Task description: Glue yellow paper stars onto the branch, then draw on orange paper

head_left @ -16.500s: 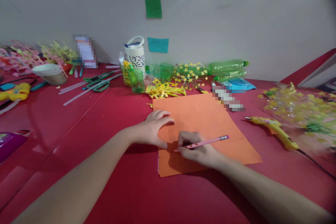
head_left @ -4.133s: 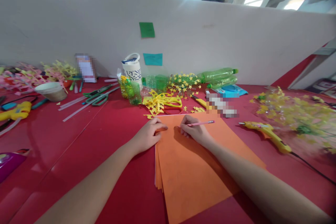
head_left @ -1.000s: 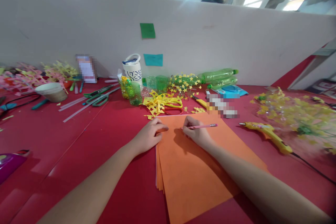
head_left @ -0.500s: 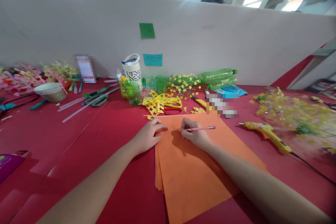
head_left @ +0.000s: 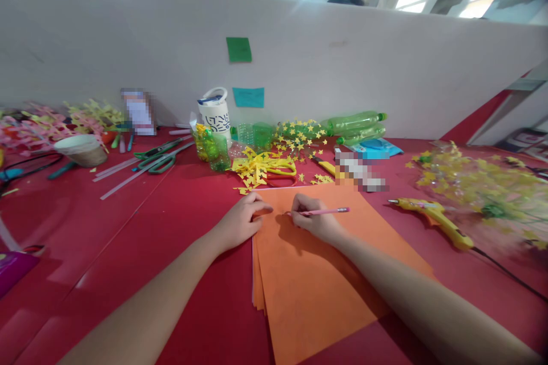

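A stack of orange paper [head_left: 317, 279] lies on the red table. My right hand [head_left: 314, 217] is closed around a pink pencil [head_left: 325, 211], its tip on or close to the top sheet and its eraser end pointing right. Across the sheet's upper left edge rests my left hand [head_left: 246, 218], fingers stretched out and holding nothing. Just beyond the paper are yellow paper scraps [head_left: 252, 168] and scissors with yellow and red handles [head_left: 282, 172]. Several small yellow stars [head_left: 323, 179] lie by the paper's top edge.
A yellow glue gun [head_left: 436, 219] with a cord lies at right, beside star-covered decorations [head_left: 475, 188]. Green bottles [head_left: 357, 125], a yellow cutter [head_left: 325, 166] and a white tumbler [head_left: 214, 117] line the back. Green-handled scissors [head_left: 158, 163] and a paper cup [head_left: 81, 151] are at left.
My right hand and the pencil have shifted slightly left over the orange sheet. My left hand stays in place. A pale strip now shows at the far left edge.
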Demonstrator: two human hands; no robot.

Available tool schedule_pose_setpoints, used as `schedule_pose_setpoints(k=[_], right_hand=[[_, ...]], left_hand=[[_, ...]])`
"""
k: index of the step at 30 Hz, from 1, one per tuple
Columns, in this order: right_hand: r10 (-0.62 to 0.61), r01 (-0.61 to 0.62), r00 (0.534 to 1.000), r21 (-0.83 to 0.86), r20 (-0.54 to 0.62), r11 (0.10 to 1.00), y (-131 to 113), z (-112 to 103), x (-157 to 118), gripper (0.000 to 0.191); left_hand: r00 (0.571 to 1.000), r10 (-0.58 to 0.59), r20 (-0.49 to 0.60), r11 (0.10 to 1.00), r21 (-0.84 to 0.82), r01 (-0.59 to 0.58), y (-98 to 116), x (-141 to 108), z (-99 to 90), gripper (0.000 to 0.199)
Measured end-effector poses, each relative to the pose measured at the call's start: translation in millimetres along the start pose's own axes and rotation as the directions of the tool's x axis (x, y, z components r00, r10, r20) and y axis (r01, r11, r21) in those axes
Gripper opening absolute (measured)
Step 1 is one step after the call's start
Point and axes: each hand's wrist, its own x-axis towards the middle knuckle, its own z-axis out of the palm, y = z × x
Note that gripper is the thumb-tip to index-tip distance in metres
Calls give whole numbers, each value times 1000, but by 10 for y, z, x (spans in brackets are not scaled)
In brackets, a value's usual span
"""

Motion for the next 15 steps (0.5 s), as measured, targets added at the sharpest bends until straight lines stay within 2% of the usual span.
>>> schedule_pose_setpoints(k=[4,8,13,15], right_hand=[[8,-8,1000,13,4,1000,-9,2,-5,9],[43,-43,999,99,10,994,-10,-21,13,8],[106,-82,991,253,-82,964,-81,-85,33,14],[156,-123,984,315,-83,941,-134,-96,27,21]], left_hand=[[1000,6,-3,1000,-8,-6,-4,-3,4,37],[999,18,-28,999,-40,-20,-14,1,6,39],[996,44,-77,996,-69,-49,-29,11,9,35],[994,63,-91,996,-63,-69,-39,12,9,34]])
